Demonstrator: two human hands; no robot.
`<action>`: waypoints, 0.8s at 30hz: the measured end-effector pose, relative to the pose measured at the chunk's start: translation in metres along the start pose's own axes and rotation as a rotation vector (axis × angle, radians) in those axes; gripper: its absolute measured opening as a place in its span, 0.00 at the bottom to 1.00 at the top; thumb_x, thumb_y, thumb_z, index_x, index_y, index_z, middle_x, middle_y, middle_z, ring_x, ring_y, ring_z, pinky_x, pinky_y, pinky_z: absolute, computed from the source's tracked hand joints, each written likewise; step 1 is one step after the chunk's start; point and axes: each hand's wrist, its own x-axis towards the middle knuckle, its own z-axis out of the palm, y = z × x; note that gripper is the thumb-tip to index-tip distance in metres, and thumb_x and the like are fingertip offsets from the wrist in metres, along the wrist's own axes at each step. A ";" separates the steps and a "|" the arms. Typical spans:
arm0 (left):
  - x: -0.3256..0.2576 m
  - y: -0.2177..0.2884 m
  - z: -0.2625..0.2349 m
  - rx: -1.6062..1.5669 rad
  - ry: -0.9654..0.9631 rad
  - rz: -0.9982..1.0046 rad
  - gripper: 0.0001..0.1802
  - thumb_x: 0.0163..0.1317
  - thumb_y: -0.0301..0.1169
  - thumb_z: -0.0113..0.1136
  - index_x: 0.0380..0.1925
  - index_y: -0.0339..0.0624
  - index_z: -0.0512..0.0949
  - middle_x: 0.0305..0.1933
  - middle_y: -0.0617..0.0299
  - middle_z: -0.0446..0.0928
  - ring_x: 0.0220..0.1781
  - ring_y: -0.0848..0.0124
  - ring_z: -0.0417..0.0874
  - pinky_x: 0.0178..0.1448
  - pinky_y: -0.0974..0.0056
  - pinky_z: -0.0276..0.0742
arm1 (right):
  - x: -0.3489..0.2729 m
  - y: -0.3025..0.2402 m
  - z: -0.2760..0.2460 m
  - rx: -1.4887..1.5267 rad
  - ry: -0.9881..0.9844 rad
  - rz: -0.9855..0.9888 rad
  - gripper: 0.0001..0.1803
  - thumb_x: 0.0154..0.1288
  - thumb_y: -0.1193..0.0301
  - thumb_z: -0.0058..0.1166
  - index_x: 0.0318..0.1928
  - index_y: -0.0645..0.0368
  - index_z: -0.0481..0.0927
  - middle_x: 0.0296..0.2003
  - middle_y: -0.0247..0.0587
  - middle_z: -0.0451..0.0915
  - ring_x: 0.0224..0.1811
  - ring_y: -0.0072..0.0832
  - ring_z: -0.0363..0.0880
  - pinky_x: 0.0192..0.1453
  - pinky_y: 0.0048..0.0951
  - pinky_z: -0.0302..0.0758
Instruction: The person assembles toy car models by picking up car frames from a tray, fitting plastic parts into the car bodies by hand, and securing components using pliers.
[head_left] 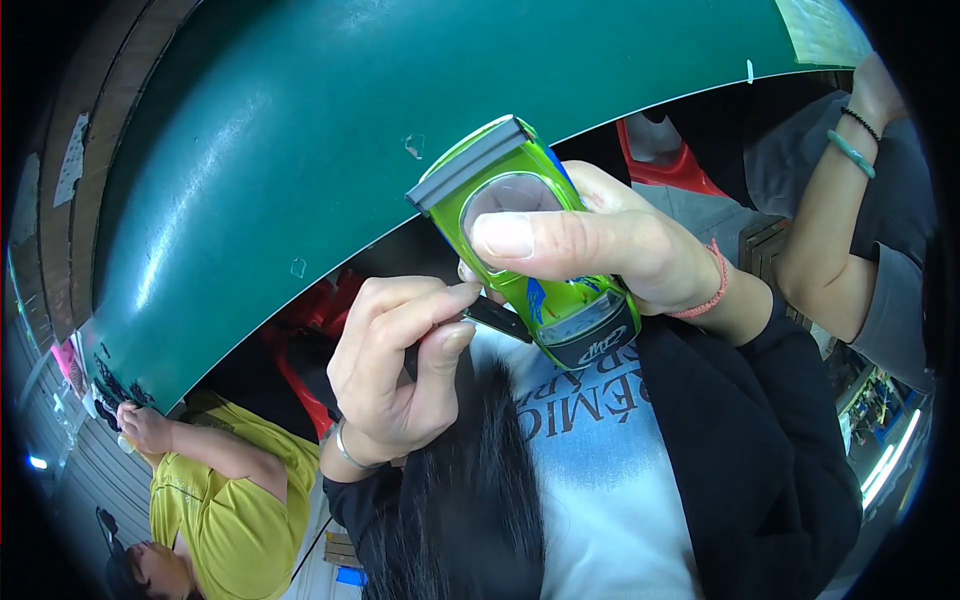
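A bright green toy car body (455,205) with a grey rear wing and dark windows is tilted in the air before my chest. My right hand (610,235) grips it from the right, the thumb pressed over its round dark window. Between thumb and fingertips, my left hand (405,350) pinches a small flat black part (500,318). That part lies against the car's lower left side; whether it is joined to the body, I cannot tell. The fingers of my right hand behind the car are mostly hidden.
A green tabletop (300,120) curves across the far side, with small clear scraps (414,146) on it. At the left a person in a yellow shirt (245,490) handles small black pieces (120,385). Another person's arm (830,230) reaches to the table at the right. Red chairs (665,165) stand below the edge.
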 end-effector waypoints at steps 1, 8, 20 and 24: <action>0.000 -0.001 0.001 0.000 0.001 0.001 0.10 0.65 0.23 0.71 0.46 0.32 0.85 0.40 0.51 0.86 0.38 0.62 0.86 0.41 0.64 0.81 | -0.001 -0.001 0.000 -0.003 0.005 0.012 0.19 0.73 0.54 0.66 0.45 0.60 0.85 0.37 0.29 0.82 0.39 0.14 0.79 0.42 0.18 0.73; -0.002 -0.001 -0.002 -0.101 -0.014 -0.055 0.10 0.67 0.23 0.70 0.45 0.29 0.84 0.39 0.50 0.85 0.38 0.64 0.86 0.42 0.66 0.81 | -0.002 -0.004 0.006 -0.135 0.035 -0.061 0.20 0.72 0.53 0.67 0.41 0.59 0.85 0.34 0.27 0.80 0.35 0.14 0.78 0.38 0.20 0.73; -0.002 0.013 -0.006 -0.634 0.211 -0.523 0.22 0.53 0.30 0.80 0.45 0.32 0.82 0.41 0.59 0.84 0.44 0.72 0.85 0.50 0.67 0.80 | 0.017 -0.030 0.027 -1.339 -0.125 -0.740 0.29 0.49 0.56 0.80 0.41 0.60 0.78 0.35 0.43 0.77 0.30 0.41 0.79 0.29 0.33 0.74; -0.008 0.001 -0.008 -0.544 0.195 -0.543 0.08 0.63 0.22 0.69 0.41 0.34 0.82 0.39 0.64 0.84 0.38 0.77 0.84 0.45 0.70 0.80 | 0.028 -0.034 0.015 -1.159 -0.190 -0.489 0.32 0.57 0.47 0.75 0.44 0.65 0.81 0.34 0.45 0.82 0.32 0.41 0.85 0.35 0.34 0.79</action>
